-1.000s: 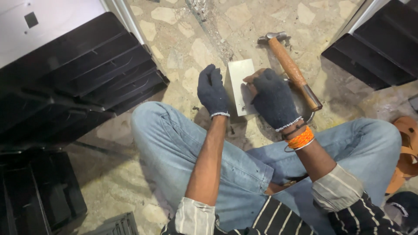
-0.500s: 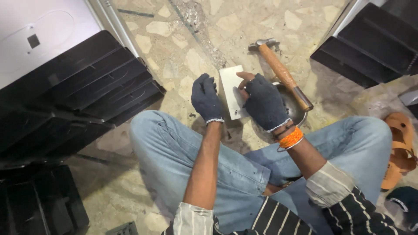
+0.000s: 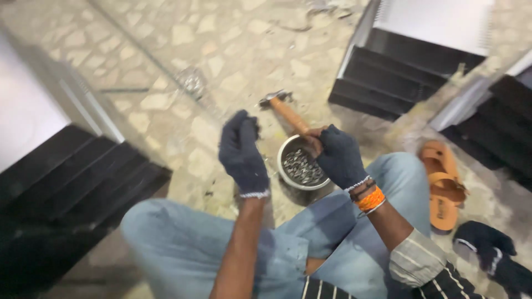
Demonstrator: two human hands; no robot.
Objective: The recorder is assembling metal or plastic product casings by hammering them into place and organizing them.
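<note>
My left hand (image 3: 243, 155), in a dark glove, hovers above the stone floor with its fingers curled in and nothing visible in them. My right hand (image 3: 339, 158), also gloved and with orange bands at the wrist, closes its fingertips on the end of the wooden handle of a hammer (image 3: 287, 113). The hammer's head lies on the floor, pointing away from me. Just below that hand stands a round steel bowl (image 3: 284, 173) holding several small metal fasteners. I am sitting on the floor in blue jeans, knees apart.
Black slatted panels lie at the left (image 3: 72, 188) and at the upper right (image 3: 382, 77). An orange sandal (image 3: 443, 185) and a dark cloth (image 3: 490, 249) lie at the right. A thin metal strip (image 3: 124, 90) rests on the floor.
Both hands have left the small white plate, which is out of view. The right hand has moved to the hammer handle above the bowl. The camera has swung left and closer.
</note>
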